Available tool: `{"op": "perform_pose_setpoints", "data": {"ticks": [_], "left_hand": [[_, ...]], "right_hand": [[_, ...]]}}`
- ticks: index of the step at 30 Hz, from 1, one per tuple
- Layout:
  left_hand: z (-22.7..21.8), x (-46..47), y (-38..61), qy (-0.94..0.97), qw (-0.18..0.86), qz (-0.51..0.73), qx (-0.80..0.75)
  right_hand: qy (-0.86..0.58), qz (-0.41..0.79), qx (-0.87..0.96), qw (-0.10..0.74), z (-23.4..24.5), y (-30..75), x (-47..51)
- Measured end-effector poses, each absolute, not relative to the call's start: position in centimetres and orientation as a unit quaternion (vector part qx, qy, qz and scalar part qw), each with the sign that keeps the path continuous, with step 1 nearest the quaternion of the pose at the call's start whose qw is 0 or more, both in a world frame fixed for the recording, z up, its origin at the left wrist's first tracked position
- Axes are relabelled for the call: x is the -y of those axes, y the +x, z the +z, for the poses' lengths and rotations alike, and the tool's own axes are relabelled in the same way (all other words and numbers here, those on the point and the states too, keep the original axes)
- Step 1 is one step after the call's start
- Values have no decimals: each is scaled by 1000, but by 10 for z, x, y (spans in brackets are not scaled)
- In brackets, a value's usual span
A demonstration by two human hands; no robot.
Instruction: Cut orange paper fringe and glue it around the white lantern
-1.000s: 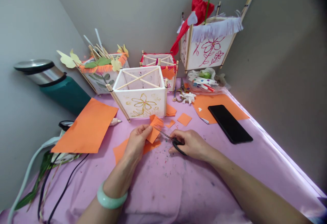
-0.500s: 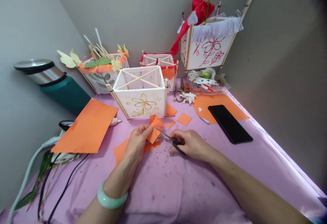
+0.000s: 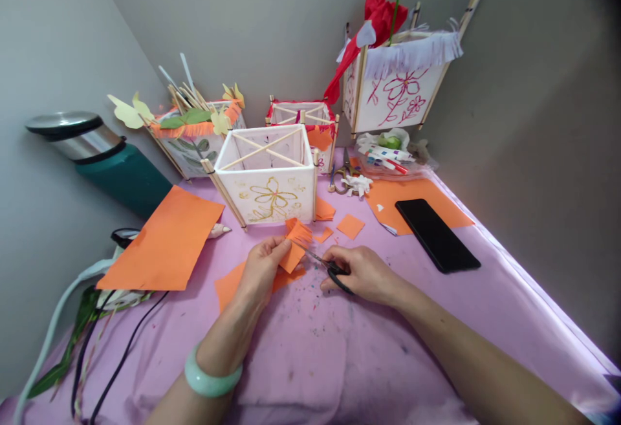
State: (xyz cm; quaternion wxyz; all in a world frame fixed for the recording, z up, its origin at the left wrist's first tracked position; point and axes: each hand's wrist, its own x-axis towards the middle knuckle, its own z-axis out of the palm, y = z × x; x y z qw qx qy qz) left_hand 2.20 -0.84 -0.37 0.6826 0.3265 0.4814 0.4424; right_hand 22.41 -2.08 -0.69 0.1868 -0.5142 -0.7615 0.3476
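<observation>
The left hand (image 3: 262,270) pinches a fringed piece of orange paper (image 3: 295,244) between thumb and fingers, with a jade bangle (image 3: 212,378) on its wrist. The right hand (image 3: 361,275) curls closed around black-handled scissors (image 3: 337,278), the blades nearly shut, their tips just beside the paper. Both hands work above a bench (image 3: 310,360) draped in pink cloth, its right edge running along a grey wall (image 3: 533,153). Three larger orange sheets lie around them, one under a black phone (image 3: 436,235) at right. Pink cloth stretches between the right hand and that phone. Farther back stand four paper lanterns, the nearest (image 3: 264,176) bearing a yellow flower, beside a second pair of scissors (image 3: 345,176).
</observation>
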Motion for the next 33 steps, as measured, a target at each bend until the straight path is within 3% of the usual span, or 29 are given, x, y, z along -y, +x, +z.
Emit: {"op": "perform_pose_setpoints", "data": {"ticks": [33], "left_hand": [[-9, 1, 12, 336, 614, 526, -482]], "right_hand": [[-497, 404, 746, 183, -3, 229, 20]]}}
